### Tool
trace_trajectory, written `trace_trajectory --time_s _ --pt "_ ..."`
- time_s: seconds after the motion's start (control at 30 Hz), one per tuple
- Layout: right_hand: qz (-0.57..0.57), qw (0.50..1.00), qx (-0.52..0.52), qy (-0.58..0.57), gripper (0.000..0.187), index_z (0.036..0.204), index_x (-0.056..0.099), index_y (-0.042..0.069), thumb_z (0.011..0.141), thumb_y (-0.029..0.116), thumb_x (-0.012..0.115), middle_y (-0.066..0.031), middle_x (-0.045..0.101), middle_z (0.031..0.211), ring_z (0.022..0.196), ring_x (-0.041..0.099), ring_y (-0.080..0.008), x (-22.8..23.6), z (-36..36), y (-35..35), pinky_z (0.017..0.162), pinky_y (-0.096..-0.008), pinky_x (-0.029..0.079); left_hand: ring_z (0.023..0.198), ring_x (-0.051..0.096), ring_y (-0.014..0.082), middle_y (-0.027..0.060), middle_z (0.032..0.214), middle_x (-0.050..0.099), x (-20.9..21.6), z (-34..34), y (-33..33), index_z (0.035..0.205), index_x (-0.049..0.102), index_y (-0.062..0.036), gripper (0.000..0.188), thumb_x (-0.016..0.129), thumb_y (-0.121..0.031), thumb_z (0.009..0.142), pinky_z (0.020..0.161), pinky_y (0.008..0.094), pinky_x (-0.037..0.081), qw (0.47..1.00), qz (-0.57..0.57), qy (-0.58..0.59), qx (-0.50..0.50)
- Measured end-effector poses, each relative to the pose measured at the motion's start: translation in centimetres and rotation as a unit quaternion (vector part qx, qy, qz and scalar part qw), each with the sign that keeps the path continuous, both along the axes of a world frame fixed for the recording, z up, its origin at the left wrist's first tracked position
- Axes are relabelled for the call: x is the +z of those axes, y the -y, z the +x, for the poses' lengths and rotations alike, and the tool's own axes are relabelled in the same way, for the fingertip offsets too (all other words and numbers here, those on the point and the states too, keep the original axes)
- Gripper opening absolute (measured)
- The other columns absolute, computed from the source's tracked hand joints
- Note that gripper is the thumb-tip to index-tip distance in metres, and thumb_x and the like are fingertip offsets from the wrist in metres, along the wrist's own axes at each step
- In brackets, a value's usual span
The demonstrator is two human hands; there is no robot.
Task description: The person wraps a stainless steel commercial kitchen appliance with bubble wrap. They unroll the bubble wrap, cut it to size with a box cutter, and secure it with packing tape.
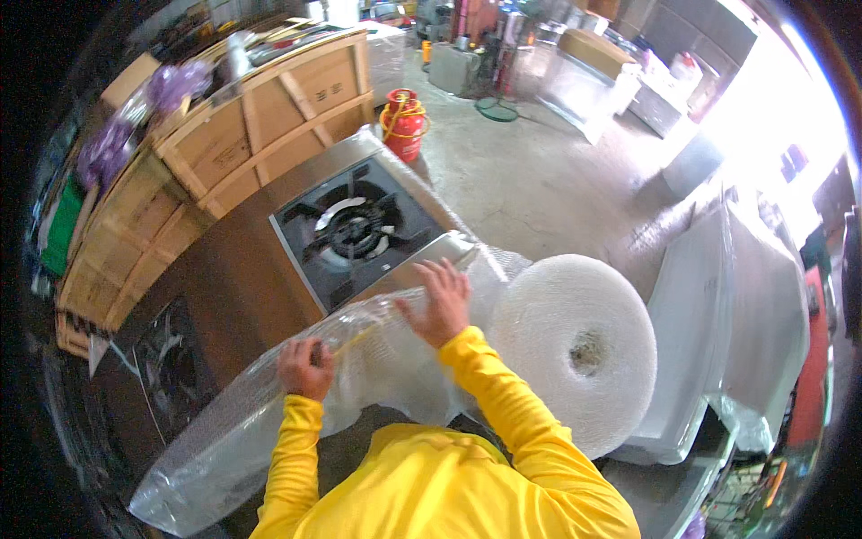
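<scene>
My left hand is closed at the front edge of a steel-and-brown stove counter, against clear bubble wrap. A small dark patch shows between its fingers; I cannot make out what it is. A thin yellow strip runs from there toward my right hand, which lies open with fingers spread over the wrapped front edge. Beyond my hands a black gas burner is set in the brown countertop. On my right stands a big roll of bubble wrap, joined to the sheet along the counter.
Wooden crates line the far left, with purple plastic bundles on top. Past the counter's far corner stands a red gas cylinder wound with yellow hose. Plastic-wrapped steel units fill the right side. A second burner shows at left.
</scene>
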State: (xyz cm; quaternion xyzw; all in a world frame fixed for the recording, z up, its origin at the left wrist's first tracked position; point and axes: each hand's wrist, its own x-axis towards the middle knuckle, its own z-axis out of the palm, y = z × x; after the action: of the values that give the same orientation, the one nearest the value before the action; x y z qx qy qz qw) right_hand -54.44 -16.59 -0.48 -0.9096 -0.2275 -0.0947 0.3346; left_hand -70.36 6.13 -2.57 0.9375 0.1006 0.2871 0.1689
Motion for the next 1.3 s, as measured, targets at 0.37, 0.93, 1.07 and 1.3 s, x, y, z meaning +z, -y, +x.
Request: trace_trajectory --time_s 0.37,0.93,1.07,1.3 --pt "-0.209 0.955 -0.211 -0.007 0.048 0.121 0.056 0.011 0.086 0.042 0.061 -0.0113 0.053 0.130 0.126 0.044 -0.0309 -4.9 9.3 28.1 0.109 -0.0473 0.025 0.068 0.054 0.0283 0.0080 0.072 0.054 -0.3 0.5 0.0 0.086 0.060 -0.0095 0.011 0.061 -0.018 0.079 0.062 0.0413 0.042 0.999 0.029 -0.017 0.036" --pt "-0.252 0.964 0.057 -0.062 0.082 0.142 0.039 0.013 0.074 0.041 0.075 -0.0106 0.043 0.143 0.137 0.033 -0.0296 -1.7 12.2 28.5 0.113 -0.0491 0.023 0.064 0.053 0.0298 0.0087 0.069 0.054 0.4 1.0 0.1 0.078 0.059 -0.0088 0.011 0.062 -0.020 0.078 0.060 0.0419 0.040 0.996 0.062 -0.015 0.066" --pt "-0.280 0.959 0.002 -0.052 0.085 0.144 0.035 0.015 0.072 0.035 0.075 -0.0118 0.045 0.140 0.134 0.036 -0.0340 -1.5 12.9 22.9 0.112 -0.0528 0.022 0.064 0.053 0.0301 0.0089 0.070 0.054 -0.1 0.9 0.0 0.079 0.060 -0.0085 0.010 0.062 -0.018 0.078 0.060 0.0421 0.041 0.996 0.063 0.009 0.060" --pt "-0.246 0.963 -0.069 -0.083 0.050 0.122 0.058 0.015 0.075 0.027 0.070 -0.0085 0.052 0.133 0.121 0.049 -0.0308 -4.3 17.4 24.1 0.097 -0.0475 0.043 0.062 0.053 0.0292 0.0085 0.070 0.052 -3.5 -0.3 -1.0 0.084 0.052 -0.0076 0.023 0.066 -0.025 0.077 0.057 0.0405 0.042 0.993 0.028 0.079 0.087"
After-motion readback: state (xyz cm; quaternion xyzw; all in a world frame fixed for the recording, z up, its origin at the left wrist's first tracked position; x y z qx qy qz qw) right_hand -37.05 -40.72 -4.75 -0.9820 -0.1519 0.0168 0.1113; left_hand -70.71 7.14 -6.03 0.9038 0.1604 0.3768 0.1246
